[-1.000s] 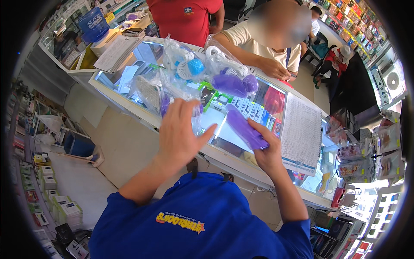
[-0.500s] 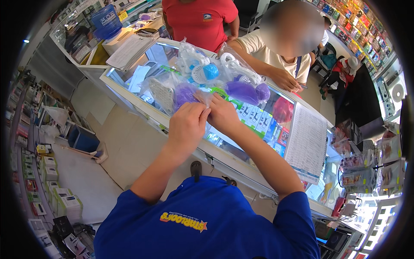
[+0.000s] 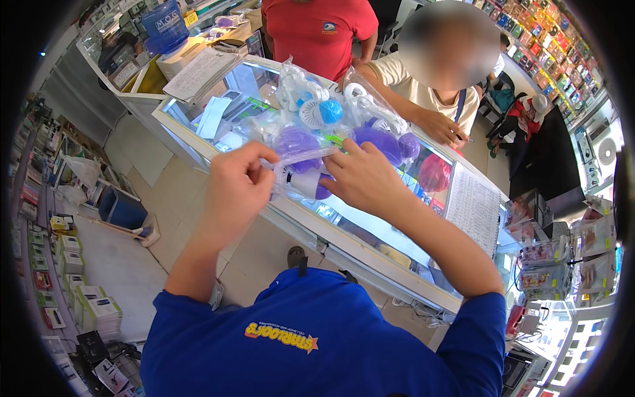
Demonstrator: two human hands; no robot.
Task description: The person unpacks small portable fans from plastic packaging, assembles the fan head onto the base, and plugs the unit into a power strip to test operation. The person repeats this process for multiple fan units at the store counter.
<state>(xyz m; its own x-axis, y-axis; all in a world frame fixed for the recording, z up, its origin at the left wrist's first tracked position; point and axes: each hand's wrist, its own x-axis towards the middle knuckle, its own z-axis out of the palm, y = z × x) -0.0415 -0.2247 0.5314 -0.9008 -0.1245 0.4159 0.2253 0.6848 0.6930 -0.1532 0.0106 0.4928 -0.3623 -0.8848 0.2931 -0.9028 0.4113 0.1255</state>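
Between my hands a clear plastic bag is stretched along its top edge above the near side of the glass counter. My left hand is closed in a pinch on the bag's left end. At the other end my right hand grips the edge with its fingers, the thumb lower against the bag. Inside or just behind the plastic is a white and purple small fan, partly covered by my right thumb. Beyond it lie more bagged small fans, one white and blue, one purple.
The glass display counter runs diagonally before me. A written sheet lies at its right, a paper stack at its far left. Across it, a person in cream leans with a pen; a person in red stands alongside.
My hands have moved apart, the left one toward me and to the left, pulling the bag's edge taut. The white and purple fan now shows below it.
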